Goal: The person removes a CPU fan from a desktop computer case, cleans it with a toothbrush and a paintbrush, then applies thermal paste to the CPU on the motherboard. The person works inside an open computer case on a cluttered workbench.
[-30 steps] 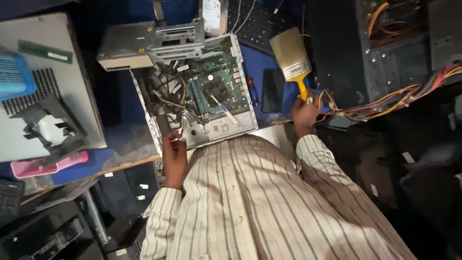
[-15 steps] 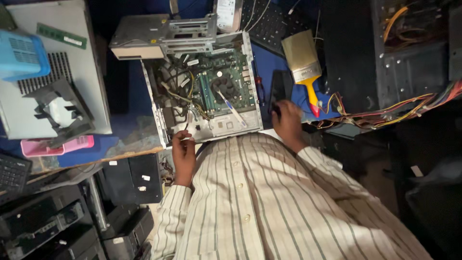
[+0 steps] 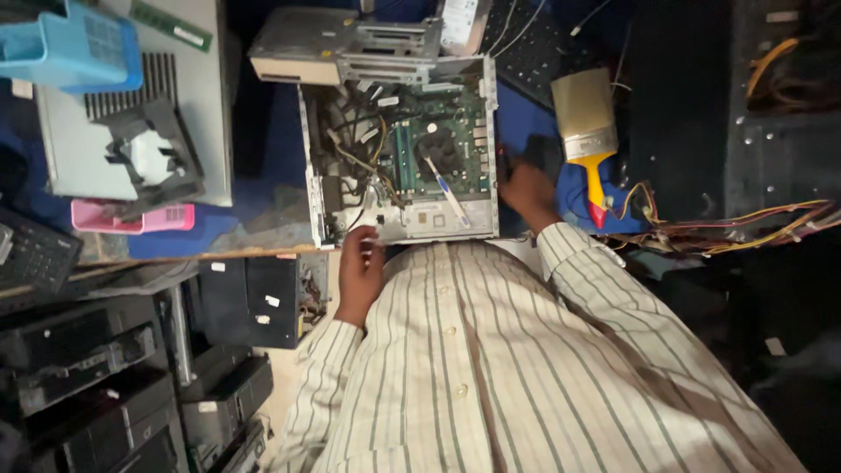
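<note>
The left hand (image 3: pixel 361 263) rests, fingers curled, on the near rim of the open grey metal computer case (image 3: pixel 401 158) — gripping nothing clearly. The right hand (image 3: pixel 524 188) touches the case's right wall — its grip cannot be told — with a yellow-handled wide paintbrush (image 3: pixel 585 131) just beyond.

Loose cables (image 3: pixel 355 158) crowd the open computer case's (image 3: pixel 484 149) left half — the green board (image 3: pixel 438 144) lies freer.

A blue-covered table (image 3: pixel 263 158) carries an open computer case (image 3: pixel 399 158), paintbrush (image 3: pixel 585 131) and keyboard (image 3: pixel 534 52).

Computer repair workshop: opened desktop case (image 3: pixel 401 153) on the tabletop (image 3: pixel 263 219), stacked computer units (image 3: pixel 96 385) below, loose wiring (image 3: pixel 736 223), dusting brush (image 3: pixel 585 131).
</note>
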